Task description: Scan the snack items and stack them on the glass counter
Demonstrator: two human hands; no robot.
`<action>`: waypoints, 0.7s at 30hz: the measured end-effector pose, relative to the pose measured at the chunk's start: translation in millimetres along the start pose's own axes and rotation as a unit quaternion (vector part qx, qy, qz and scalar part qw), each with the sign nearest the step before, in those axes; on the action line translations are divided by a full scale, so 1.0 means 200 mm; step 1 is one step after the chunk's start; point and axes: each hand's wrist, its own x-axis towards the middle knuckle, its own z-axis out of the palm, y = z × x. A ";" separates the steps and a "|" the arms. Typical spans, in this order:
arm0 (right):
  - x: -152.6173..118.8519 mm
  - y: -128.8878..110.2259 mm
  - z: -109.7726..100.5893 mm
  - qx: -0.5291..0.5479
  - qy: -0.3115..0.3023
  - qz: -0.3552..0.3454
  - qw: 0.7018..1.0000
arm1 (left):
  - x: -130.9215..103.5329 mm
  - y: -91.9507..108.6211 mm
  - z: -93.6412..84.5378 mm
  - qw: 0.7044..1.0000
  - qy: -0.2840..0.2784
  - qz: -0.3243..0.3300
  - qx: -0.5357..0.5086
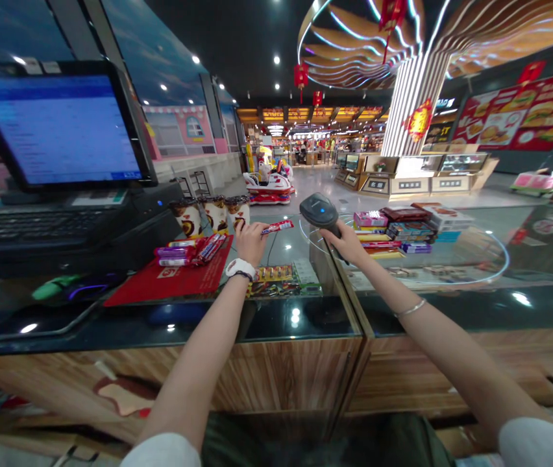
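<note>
Between the fingers of my left hand (250, 243) is a red-wrapped candy bar (278, 227), held above the glass counter and pointing right. My right hand (347, 245) is wrapped round the handle of a dark barcode scanner (319, 209), which has a small blue light on top. The scanner's head leans toward the candy bar, with a gap between them. Left of my left hand, several purple and red wrapped bars (191, 251) lie on a red paper bag (179, 279). Several boxes and bars of packaged sweets (396, 227) are piled right of my right hand.
A monitor (60, 126) and black keyboard (1, 220) stand at the left, with a mouse (57, 288) in front. Lidded patterned cups (215, 215) stand behind the red bag. The counter's front edge (276, 337) runs across nearest me.
</note>
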 end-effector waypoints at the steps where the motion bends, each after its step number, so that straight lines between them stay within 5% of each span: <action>1: -0.01 -0.01 0.00 0.004 -0.034 0.022 0.999 | 0.00 -0.01 0.00 1.000 -0.001 -0.003 0.001; 6: -0.03 -0.06 0.03 0.005 -0.123 0.065 0.990 | -0.01 -0.02 -0.01 1.000 -0.005 -0.021 -0.002; 21: -0.04 -0.06 0.05 -0.002 -0.113 0.087 0.990 | -0.02 -0.04 0.00 0.999 -0.014 -0.030 0.010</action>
